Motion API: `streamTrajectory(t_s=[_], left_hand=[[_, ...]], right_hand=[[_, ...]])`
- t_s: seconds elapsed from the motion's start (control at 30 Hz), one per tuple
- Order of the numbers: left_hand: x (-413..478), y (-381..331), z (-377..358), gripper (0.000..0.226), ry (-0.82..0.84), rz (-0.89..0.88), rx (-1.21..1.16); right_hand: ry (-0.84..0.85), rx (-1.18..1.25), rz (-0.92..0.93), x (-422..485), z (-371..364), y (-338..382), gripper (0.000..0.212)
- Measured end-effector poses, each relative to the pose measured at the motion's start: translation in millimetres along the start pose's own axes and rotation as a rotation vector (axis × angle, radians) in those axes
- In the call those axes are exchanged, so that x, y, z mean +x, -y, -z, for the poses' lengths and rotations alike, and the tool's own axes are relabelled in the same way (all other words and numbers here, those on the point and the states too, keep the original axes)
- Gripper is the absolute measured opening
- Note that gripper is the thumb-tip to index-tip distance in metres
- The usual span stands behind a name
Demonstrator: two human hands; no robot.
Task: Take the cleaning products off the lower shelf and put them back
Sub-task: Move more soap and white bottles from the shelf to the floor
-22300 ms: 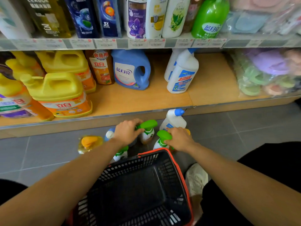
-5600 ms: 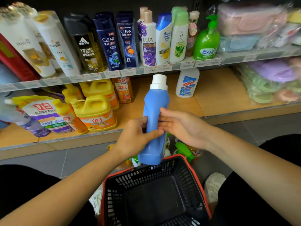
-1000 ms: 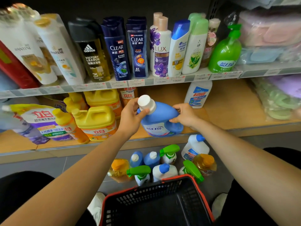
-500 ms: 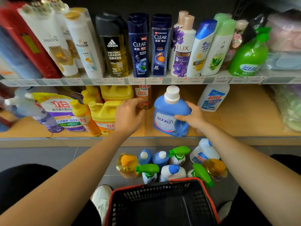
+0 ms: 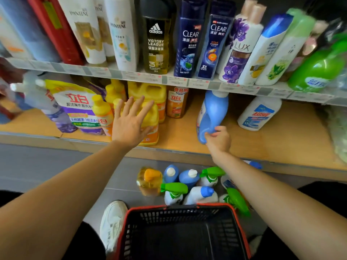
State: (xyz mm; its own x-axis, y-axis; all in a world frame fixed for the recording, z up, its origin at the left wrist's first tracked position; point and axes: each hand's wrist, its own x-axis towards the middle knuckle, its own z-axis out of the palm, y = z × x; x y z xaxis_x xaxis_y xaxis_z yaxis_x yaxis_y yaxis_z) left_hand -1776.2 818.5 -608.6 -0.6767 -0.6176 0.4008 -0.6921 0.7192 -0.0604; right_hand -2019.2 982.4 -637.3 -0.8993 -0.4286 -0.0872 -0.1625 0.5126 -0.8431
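Now the right hand (image 5: 218,140) grips a blue bottle (image 5: 212,111) on the shelf (image 5: 285,141).

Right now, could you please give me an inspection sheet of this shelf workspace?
Surface: lower shelf, wooden, bare at the right.
Job's things: blue detergent bottle tilted on the lower shelf, its cap hidden behind the upper shelf's edge; yellow jug, refill pouch and white bottle also on it; floor bottles clustered below.
Clutter: basket, black with a red rim, in front of the person; white shoe beside it.
Grippers: right hand grips the blue detergent bottle's lower end; left hand open, fingers spread in front of the yellow jug.
Cables: nothing seen.
Surroundings: upper shelf of shampoo bottles; grey tiled floor.
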Motion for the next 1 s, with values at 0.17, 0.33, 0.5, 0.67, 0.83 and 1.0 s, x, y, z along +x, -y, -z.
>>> streamTrajectory(t_s=[0.17, 0.33, 0.5, 0.67, 0.83, 1.0], left_hand=[[-4.8, 3.0, -32.5, 0.079, -0.156, -0.011, -0.016], [-1.0, 7.6, -54.6, 0.081, -0.302, -0.044, -0.08], [3.5, 7.2, -68.5, 0.08, -0.405, -0.046, -0.106], [6.3, 9.2, -76.0, 0.081, -0.435, -0.053, -0.12], [8.7, 6.3, -77.0, 0.082, -0.467, -0.033, -0.125], [8.9, 5.7, -75.2, 0.081, -0.461, -0.029, -0.153]], right_hand=[[0.169, -0.099, 0.224, 2.4, -18.3, 20.9, 0.037], [0.346, -0.058, 0.192, 41.0, -66.8, 46.0, 0.065], [0.398, 0.004, 0.184, 90.6, -111.1, 53.4, 0.101], [0.391, 0.194, 0.148, 116.1, -141.7, 53.4, 0.088], [0.211, 0.359, 0.145, 100.7, -148.2, 37.5, 0.078], [0.15, 0.414, 0.258, 81.2, -145.2, 30.2, 0.089]])
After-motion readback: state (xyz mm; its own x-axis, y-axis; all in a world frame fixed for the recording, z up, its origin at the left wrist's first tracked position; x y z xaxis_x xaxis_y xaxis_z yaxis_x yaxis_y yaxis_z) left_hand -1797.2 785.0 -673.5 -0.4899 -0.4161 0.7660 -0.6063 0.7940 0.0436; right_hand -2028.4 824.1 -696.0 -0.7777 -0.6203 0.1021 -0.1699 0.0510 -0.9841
